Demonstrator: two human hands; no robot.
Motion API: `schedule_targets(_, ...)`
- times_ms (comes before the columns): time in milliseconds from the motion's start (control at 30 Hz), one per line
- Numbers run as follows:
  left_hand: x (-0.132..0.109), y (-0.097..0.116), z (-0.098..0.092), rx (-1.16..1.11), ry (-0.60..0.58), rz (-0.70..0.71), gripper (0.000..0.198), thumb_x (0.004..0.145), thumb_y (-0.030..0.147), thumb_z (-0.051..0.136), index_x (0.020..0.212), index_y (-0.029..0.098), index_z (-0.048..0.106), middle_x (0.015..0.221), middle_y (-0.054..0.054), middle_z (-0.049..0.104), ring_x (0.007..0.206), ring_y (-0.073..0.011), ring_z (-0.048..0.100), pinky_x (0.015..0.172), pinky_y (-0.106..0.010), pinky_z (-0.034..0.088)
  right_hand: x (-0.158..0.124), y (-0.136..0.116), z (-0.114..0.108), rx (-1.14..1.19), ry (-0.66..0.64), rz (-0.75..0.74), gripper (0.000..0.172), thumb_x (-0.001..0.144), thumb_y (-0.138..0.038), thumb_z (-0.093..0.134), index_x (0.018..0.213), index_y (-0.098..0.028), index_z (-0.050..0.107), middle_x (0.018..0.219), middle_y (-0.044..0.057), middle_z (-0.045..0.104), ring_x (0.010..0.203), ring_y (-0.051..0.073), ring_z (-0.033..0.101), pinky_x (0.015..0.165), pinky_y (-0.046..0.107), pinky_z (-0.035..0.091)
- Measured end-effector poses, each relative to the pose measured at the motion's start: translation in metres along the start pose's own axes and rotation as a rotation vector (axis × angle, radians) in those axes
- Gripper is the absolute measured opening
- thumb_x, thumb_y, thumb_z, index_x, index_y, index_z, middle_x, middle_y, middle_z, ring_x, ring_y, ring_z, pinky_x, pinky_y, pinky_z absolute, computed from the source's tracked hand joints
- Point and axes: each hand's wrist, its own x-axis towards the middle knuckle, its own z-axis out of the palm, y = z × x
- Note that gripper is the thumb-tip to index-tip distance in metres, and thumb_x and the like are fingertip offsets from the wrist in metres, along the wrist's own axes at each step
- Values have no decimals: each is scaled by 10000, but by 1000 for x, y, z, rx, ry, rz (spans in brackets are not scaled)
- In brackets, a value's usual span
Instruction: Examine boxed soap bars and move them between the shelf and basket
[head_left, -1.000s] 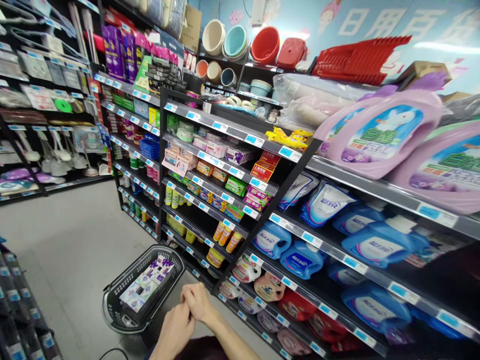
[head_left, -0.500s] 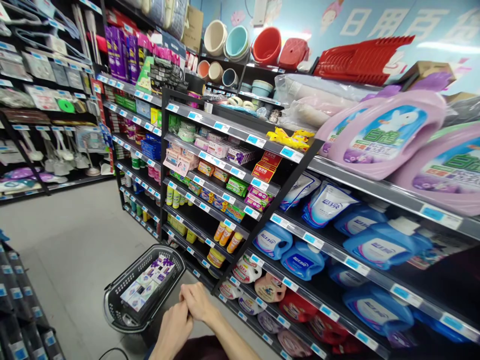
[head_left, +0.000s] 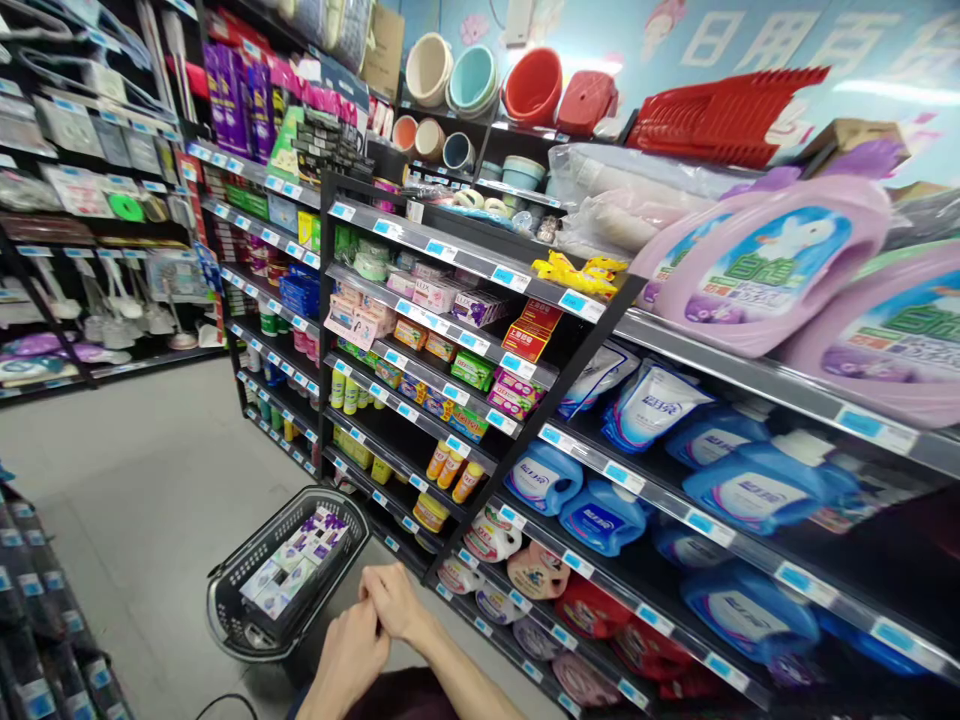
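My left hand [head_left: 351,642] and my right hand [head_left: 393,600] are held together in front of my body, touching, with fingers curled in. Whatever may be inside them is hidden. Just left of them, a black shopping basket [head_left: 219,620] stands on the floor. In it lie boxed packages [head_left: 289,570] printed in white and purple.
On my right, shelves hold blue detergent bottles [head_left: 757,485], and large pink detergent jugs [head_left: 776,265] stand on top. Boxed soaps [head_left: 439,296] fill the middle rack. Grey floor [head_left: 172,440] runs left, and a low dark shelf [head_left: 37,610] borders the lower left.
The view has shifted very slightly. Both hands keep the same clasped pose, and the basket stays where it was.
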Motion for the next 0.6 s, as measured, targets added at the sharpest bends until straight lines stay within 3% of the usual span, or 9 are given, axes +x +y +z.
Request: schedule_targets(600, 3, -3, 2, 13, -21, 12, 189, 834, 204, 506, 962, 180, 642, 982, -107, 767, 967, -316, 714, 703, -347, 456, 1, 5, 5, 59, 25, 29, 472, 980, -263, 362, 598, -168, 622, 594, 2, 624, 621, 125, 604, 657, 217, 394)
